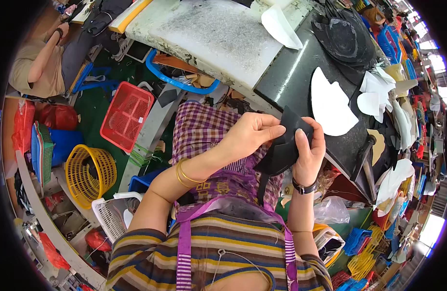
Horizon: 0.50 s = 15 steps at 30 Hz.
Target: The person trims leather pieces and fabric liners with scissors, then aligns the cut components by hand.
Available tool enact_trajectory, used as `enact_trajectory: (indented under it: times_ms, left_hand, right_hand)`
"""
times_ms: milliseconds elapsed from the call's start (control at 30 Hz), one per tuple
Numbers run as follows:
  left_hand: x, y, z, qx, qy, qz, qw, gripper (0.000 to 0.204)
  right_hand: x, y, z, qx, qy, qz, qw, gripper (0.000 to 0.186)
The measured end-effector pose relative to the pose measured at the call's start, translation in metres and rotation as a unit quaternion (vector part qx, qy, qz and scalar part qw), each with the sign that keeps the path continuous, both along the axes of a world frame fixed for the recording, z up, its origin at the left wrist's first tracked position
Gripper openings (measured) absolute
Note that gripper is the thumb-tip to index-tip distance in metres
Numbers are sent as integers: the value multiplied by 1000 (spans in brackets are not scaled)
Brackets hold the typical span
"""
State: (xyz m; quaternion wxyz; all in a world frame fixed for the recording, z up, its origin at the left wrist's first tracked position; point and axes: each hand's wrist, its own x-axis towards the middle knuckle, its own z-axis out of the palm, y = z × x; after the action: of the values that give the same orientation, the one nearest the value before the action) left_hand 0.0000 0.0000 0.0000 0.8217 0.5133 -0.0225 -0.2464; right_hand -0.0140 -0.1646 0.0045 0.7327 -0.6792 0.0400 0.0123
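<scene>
Scraps (204, 80), orange-brown and pale, lie in a blue basin (200, 90) below the bench's near edge. A yellow basket (90, 182) on the left holds something dark, too shadowed to identify; near it is a red crate (129, 116) above the green floor (96, 135).

The bench (293, 72) carries a pale board (209, 39); on its dark part lie a white cut piece (331, 104) and, toward the far edge, black pieces (342, 39). A dark tool (363, 165) sits by the near right corner.

Just off the near edge, the left hand (257, 131) and right hand (308, 150) are close together, both pinching a black sheet (276, 162). Fingers cover part of it, so one layer or two cannot be told. A co-worker (41, 68) in tan is partly cut off at the far left.
</scene>
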Motion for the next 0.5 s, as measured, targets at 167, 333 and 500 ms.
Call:
enact_trajectory:
  times_ms: [167,333,500]
  left_hand:
    - [-7,-5,-7,22,-67,27,997,20]
    - [-16,-12,-7,5,-42,94,995,20]
    - [-15,-12,0,-98,32,147,984,19]
  right_hand:
    - [-7,6,0,-157,-113,-55,980,27]
    - [-4,9,1,-171,-195,-61,964,36]
    - [-8,2,3,-220,-227,76,946,44]
